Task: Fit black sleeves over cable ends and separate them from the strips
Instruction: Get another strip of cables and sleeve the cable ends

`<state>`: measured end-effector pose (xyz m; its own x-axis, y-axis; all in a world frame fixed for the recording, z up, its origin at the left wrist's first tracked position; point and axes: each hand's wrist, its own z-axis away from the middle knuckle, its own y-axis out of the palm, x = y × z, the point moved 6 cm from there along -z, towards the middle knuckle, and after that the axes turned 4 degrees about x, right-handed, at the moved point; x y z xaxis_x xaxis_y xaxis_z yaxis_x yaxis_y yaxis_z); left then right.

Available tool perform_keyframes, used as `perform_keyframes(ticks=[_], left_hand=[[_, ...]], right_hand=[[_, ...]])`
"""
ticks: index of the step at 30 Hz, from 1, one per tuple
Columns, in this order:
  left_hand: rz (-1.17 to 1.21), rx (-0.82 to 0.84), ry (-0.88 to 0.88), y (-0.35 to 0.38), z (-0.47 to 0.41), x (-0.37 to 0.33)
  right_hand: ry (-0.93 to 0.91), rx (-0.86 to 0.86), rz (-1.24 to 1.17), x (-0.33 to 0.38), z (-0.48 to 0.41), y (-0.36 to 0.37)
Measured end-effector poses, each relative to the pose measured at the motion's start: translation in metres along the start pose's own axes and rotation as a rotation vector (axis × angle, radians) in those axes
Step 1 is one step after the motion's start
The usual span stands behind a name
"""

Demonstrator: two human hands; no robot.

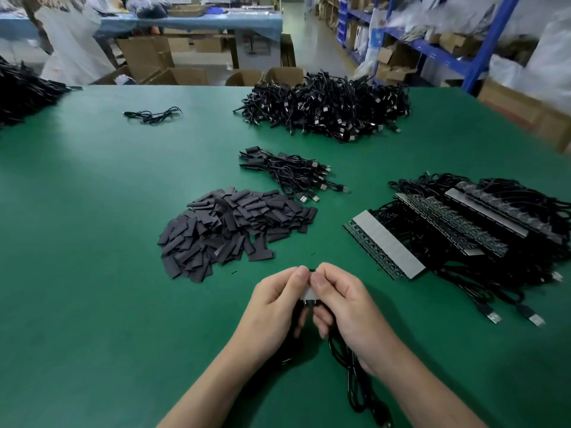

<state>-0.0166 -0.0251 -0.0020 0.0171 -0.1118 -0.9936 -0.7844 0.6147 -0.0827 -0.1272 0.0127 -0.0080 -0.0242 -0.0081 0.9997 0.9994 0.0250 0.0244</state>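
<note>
My left hand (275,301) and my right hand (343,307) meet over the green table near its front edge. Together they pinch a short grey piece of strip (307,293) with cable ends on it. The black cables (358,387) hang from it down between my wrists. A heap of flat black sleeves (228,227) lies just beyond my left hand. To the right lie several long strips (389,245) with cables attached. Whether a sleeve sits between my fingers is hidden.
A small bundle of sleeved cables (293,174) lies past the sleeves. A big tangle of black cables (324,106) sits at the far edge, one loose cable (153,114) at far left. Cardboard boxes (179,75) and blue shelving (445,47) stand beyond the table.
</note>
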Motion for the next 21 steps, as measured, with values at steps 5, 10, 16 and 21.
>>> perform_keyframes(ticks=[5,10,16,21], left_hand=[[0.092,0.020,-0.009,0.000,0.001,0.005],[0.118,0.024,-0.033,0.001,0.000,0.004],[-0.013,-0.088,-0.012,-0.003,-0.001,0.000],[-0.405,-0.273,0.132,-0.020,0.004,-0.007]], right_hand=[[0.002,-0.005,-0.105,-0.005,0.001,0.006],[-0.012,-0.004,-0.126,-0.006,0.000,0.007],[-0.002,-0.093,0.006,-0.006,-0.001,-0.002],[-0.132,-0.305,0.958,0.013,0.006,-0.023]])
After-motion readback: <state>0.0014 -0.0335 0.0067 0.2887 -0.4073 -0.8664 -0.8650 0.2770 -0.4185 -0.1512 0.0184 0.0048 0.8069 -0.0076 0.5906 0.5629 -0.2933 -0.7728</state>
